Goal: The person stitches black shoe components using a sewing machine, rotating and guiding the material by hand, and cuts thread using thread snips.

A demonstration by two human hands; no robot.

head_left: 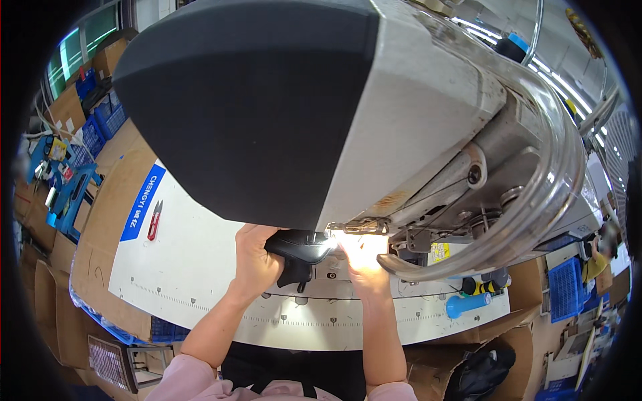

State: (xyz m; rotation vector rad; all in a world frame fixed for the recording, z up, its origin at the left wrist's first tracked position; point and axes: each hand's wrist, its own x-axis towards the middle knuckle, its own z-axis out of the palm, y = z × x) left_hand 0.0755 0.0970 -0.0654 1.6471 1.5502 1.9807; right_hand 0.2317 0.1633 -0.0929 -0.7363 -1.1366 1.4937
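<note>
A sewing machine [414,100] with a large black front cover fills the upper middle and hides part of the work. Under its head, a black padded piece [301,246], apparently a shoe upper, lies in the bright lamp light by the needle area. My left hand [257,264] is closed round the left end of this piece, its fingertips partly hidden behind the cover. On the other side of the needle area, my right hand [366,264] reaches up with its thumb at the piece's right end. Glare and the machine hide its fingers.
Red-handled thread snips [155,220] lie on the white table [200,294] at left. A blue cylinder [467,305] and a yellow-black tool [478,287] lie at right. A clear curved tube [555,187] bends beside the machine. A cardboard box [428,371] holds black items at lower right.
</note>
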